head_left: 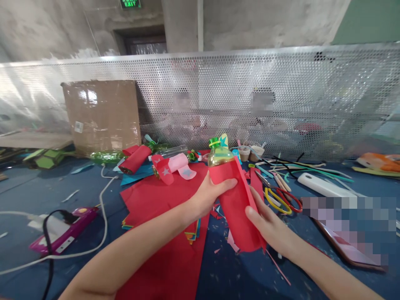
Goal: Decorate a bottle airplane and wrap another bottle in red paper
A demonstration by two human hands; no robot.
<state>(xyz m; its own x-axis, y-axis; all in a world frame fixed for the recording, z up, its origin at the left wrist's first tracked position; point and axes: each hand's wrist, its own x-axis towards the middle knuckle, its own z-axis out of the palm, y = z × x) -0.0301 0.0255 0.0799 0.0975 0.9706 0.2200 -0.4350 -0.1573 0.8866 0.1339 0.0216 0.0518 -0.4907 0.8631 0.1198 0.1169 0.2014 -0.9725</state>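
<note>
As the blue counter spreads beneath everything, a perforated panel spans twelve o'clock, and a brown cardboard piece stands at ten. Red paper sheets fill seven to ten o'clock. Both forearms converge from the lower corners, the left forearm slanting toward one o'clock, the right forearm toward ten. Where they meet is the plastic bottle, tilted, its neck toward half past eleven, its body inside a red paper wrap. A phone lies past three o'clock, a purple power strip near nine. The left hand is clamped around the wrap's upper part, thumb across its front; the right hand grips lower on the opposite side, thumb on the near face. Beside it, at three o'clock, rest scissors.
</note>
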